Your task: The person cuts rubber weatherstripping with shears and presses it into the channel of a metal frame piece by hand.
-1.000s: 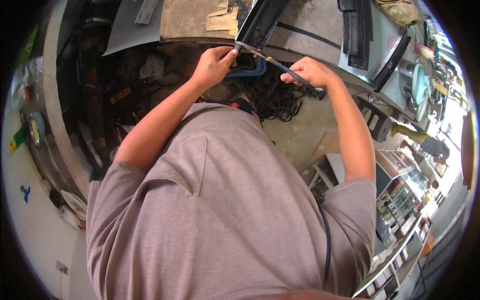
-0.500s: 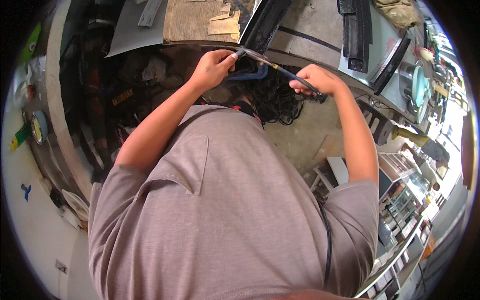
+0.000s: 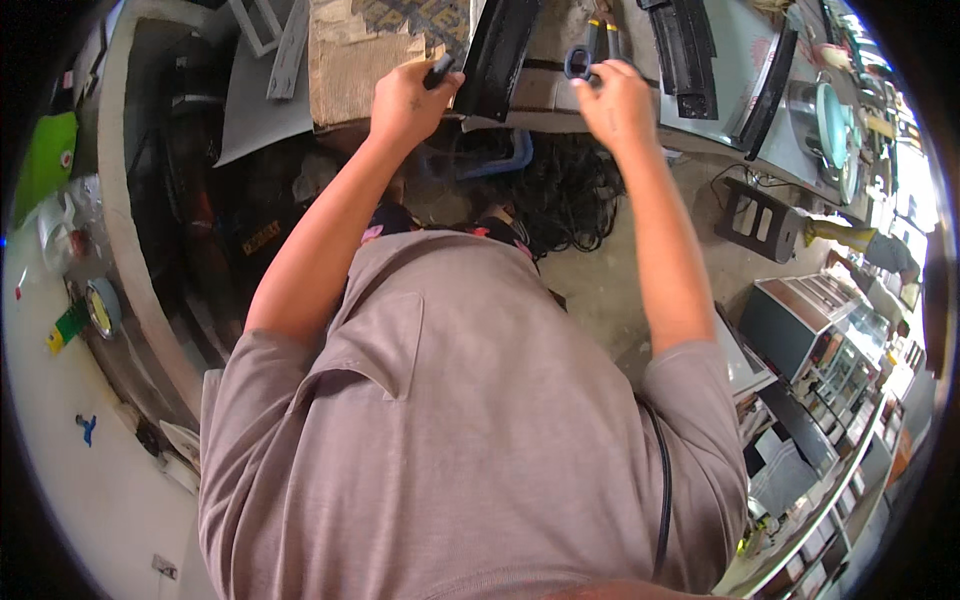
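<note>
At the bench edge, my left hand (image 3: pixel 408 104) pinches a short black piece (image 3: pixel 438 71) between thumb and fingers. What it is made of is hard to tell. My right hand (image 3: pixel 617 106) reaches over the bench, its fingers closed at the handles of a pair of scissors (image 3: pixel 579 62). These have dark blue handles with yellow parts, and their blades point away from me. Between my hands a long black strip (image 3: pixel 499 62) lies across the bench edge.
A worn wooden board (image 3: pixel 348 80) is at the left of the bench. More black strips (image 3: pixel 683 60) lie to the right, near turquoise bowls (image 3: pixel 829 130). A heap of black strands (image 3: pixel 575 195) and a blue frame (image 3: pixel 522 155) are below. Another person (image 3: pixel 880 250) is far right.
My right hand has moved up and away from my body with the scissors, which were at the black piece and are now over the bench. My left hand has risen slightly, still pinching the piece.
</note>
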A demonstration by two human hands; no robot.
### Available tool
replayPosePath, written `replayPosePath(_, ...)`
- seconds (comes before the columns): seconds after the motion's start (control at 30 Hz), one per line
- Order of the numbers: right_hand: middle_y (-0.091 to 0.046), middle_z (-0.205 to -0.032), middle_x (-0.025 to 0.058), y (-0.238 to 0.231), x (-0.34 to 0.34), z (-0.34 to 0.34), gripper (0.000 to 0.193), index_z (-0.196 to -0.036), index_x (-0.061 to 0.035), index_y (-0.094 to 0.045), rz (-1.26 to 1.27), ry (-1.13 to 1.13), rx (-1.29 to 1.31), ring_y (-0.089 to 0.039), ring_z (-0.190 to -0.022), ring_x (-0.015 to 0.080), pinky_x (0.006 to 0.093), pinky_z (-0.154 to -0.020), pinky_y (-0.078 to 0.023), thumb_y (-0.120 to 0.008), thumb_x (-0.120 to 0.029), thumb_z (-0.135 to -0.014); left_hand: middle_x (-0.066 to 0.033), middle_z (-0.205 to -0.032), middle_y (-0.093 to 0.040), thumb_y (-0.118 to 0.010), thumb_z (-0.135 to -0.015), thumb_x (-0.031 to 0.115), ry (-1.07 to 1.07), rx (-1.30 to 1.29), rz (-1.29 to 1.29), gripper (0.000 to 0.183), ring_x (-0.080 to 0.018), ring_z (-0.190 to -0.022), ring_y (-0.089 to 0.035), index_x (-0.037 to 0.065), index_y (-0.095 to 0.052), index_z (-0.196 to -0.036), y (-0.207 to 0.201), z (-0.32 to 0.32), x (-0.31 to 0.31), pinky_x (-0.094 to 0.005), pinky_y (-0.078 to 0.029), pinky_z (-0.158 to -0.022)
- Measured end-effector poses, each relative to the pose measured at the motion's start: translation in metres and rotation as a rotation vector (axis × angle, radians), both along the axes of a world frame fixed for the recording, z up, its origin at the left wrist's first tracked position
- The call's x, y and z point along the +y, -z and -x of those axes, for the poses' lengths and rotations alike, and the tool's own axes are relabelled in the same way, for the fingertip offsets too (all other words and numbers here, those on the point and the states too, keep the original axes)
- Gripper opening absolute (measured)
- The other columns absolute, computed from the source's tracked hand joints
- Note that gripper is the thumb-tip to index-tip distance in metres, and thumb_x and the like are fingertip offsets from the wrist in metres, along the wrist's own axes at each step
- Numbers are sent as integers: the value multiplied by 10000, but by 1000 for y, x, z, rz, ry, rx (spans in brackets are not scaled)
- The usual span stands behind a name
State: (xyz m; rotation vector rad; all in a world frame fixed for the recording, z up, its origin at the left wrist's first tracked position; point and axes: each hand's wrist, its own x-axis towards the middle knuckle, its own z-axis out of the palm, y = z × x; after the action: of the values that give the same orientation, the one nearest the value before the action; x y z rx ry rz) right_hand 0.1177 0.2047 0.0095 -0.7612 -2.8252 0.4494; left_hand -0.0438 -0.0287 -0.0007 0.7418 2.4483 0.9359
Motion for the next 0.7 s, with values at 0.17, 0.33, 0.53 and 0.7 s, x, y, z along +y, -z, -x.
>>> replayPosePath(0.17, -662, -1007, 66, -4, -97, 21, 344, -1044, -137, -737, 170, -191, 133, -655, -858, 257, 366, -748, -548, -790, -297, -745, -234, -771, -670, -666, -840, 557, 70, -40, -30, 580, -375, -781, -680, -9, -705, -961, 17, 20, 25, -453, -510, -723)
replayPosePath(0.33, -634, -1084, 47, 15, -99, 24, 268, -965, -143, -732, -8, -257, 184, -580, -998, 287, 439, -801, -520, -747, -314, -758, -203, -744, -690, -703, -829, 466, 77, -182, 53, 471, -337, -781, -708, 8, -716, -939, 15, 34, 39, -433, -537, -720)
replayPosePath(0.53, -616, -1076, -30, 16, -115, 19, 264, -998, -186, -747, -18, -156, 246, -544, -989, 247, 439, -835, -433, -750, -304, -762, -187, -829, -707, -725, -834, 393, -12, -279, -33, 425, -241, -826, -707, 28, -717, -1052, 26, 28, 33, -380, -511, -748)
replayPosePath(0.7, -617, -1103, -40, 8, -132, 22, 264, -1017, -206, -754, 63, 10, 221, -537, -1024, 273, 470, -886, -407, -744, -271, -761, -132, -795, -706, -744, -833, 357, -11, -277, -102, 379, -164, -761, -666, 46, -732, -1048, 32, 27, 26, -350, -507, -713)
